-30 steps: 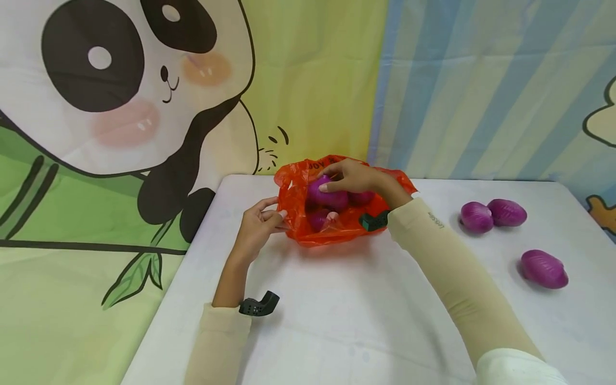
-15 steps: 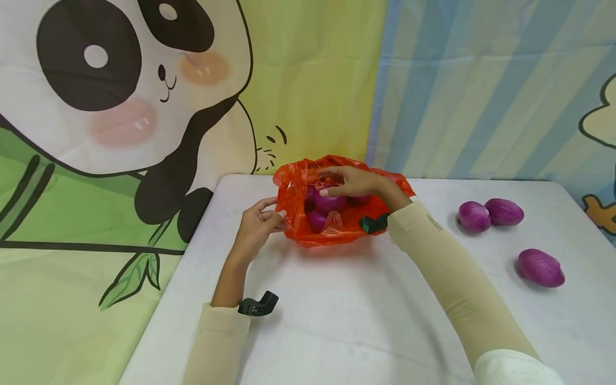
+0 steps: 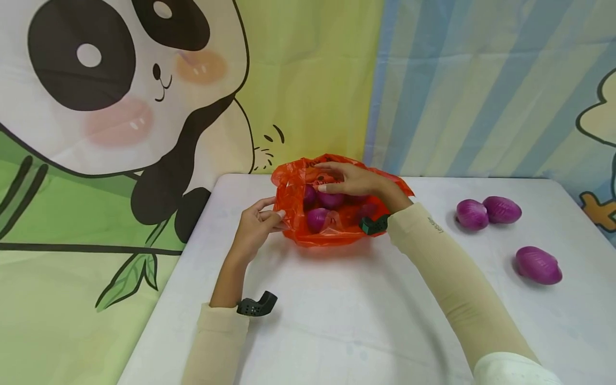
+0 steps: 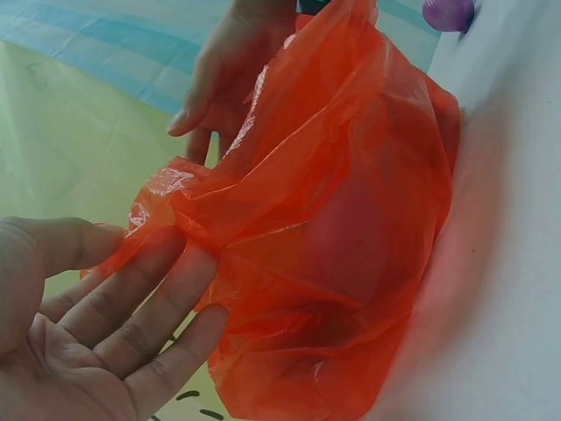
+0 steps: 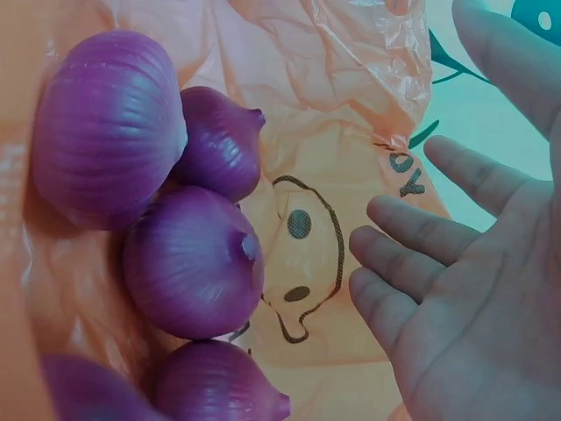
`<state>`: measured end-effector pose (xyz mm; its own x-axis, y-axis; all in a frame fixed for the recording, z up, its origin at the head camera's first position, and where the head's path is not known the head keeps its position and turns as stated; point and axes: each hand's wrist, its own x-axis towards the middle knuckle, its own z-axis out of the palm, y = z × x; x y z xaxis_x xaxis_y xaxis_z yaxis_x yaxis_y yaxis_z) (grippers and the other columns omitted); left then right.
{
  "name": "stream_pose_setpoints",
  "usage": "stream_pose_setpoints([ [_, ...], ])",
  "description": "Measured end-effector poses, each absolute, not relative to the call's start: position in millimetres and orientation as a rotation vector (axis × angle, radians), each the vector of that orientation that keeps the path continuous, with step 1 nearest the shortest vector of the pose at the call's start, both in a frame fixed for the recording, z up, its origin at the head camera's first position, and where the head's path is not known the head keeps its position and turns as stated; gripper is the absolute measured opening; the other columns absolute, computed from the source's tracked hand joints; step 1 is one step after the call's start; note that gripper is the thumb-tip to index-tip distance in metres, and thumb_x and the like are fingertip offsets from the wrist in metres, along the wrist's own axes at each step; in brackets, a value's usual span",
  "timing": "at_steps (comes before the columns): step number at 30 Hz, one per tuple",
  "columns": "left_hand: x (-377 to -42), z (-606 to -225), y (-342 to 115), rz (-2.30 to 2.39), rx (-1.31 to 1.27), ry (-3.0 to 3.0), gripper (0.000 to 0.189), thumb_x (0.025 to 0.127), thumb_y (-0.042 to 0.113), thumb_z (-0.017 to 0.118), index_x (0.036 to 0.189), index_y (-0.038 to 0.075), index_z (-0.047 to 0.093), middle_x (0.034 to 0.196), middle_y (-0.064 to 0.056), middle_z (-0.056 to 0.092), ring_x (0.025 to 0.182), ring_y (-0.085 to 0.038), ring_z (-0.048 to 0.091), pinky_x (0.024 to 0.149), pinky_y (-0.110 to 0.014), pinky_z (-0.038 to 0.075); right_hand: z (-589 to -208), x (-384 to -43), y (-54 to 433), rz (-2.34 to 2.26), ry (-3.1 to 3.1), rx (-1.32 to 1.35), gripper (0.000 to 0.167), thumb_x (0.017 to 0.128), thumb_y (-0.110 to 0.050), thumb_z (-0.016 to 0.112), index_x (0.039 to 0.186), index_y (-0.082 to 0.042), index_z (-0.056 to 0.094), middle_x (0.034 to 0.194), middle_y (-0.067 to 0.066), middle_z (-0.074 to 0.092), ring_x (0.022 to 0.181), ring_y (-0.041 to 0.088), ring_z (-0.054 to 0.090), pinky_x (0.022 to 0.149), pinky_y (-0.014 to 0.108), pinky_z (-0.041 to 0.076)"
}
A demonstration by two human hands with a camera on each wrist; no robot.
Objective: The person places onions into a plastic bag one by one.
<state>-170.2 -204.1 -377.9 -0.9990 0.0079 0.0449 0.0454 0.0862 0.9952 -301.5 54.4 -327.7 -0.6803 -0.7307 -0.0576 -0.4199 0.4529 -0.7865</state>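
Note:
An orange-red plastic bag [image 3: 294, 214] lies on its side with its mouth spread, and several purple onions [image 5: 193, 263] are inside. My left hand [image 3: 257, 227] pinches the bag's left edge between thumb and fingers; in the left wrist view the thin film runs between them. Over the bag's mouth is my right hand [image 3: 353, 180], fingers extended and apart, holding nothing. The right wrist view has that palm [image 5: 491, 298] beside the onions, facing the bag's printed inner side. From the left wrist, the bag's outer wall hides the onions.
On the white table [image 3: 337, 321], two onions [image 3: 502, 209] sit side by side at the right, and a single onion [image 3: 538, 265] lies nearer the front. A printed panda curtain [image 3: 308, 80] hangs right behind the table's far edge.
My right hand has let go of an onion, which has dropped among the others in the bag. The left hand keeps its pinch on the bag's edge.

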Motion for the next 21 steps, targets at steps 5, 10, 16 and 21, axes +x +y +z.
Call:
stream_pose_setpoints([
  [5,-169.9,-377.1,-203.9,-2.103,-0.042,-2.302,0.046,0.094,0.014,0.063,0.137,0.004,0.050,0.097,-0.017,0.072,0.082,-0.029,0.072,0.085,-0.035,0.055,-325.9,-300.4,57.6,-1.096,2.335,-1.000,0.074,0.088,-0.048,0.067,0.149,-0.016,0.040,0.151,0.005,0.037,0.132,0.033,0.041,0.106,0.050,0.037],
  [10,-169.7,-378.1,-204.6,-2.100,-0.033,-2.317,0.046,0.094,0.016,0.064,0.137,0.005,0.050,0.099,-0.016,0.072,0.083,-0.029,0.072,0.087,-0.035,0.054,-324.4,-299.2,60.7,-1.141,2.307,-1.046,0.068,0.090,-0.044,0.067,0.146,-0.015,0.044,0.149,0.005,0.039,0.132,0.031,0.042,0.107,0.049,0.035],
  [16,-169.2,-379.4,-205.8,-2.098,-0.042,-2.307,0.046,0.094,0.014,0.063,0.137,0.004,0.050,0.096,-0.017,0.072,0.081,-0.029,0.072,0.086,-0.035,0.055,-313.6,-291.7,61.2,-1.167,2.311,-1.042,0.065,0.092,-0.040,0.064,0.147,-0.014,0.042,0.148,0.008,0.042,0.133,0.026,0.042,0.108,0.052,0.034],
  [21,-171.4,-378.4,-204.2,-2.100,-0.047,-2.316,0.046,0.094,0.014,0.063,0.137,0.003,0.049,0.096,-0.017,0.072,0.082,-0.029,0.072,0.086,-0.035,0.054,-299.2,-283.4,68.7,-1.196,2.314,-1.101,0.060,0.094,-0.034,0.063,0.146,-0.009,0.043,0.144,0.010,0.048,0.133,0.025,0.043,0.110,0.050,0.032],
])
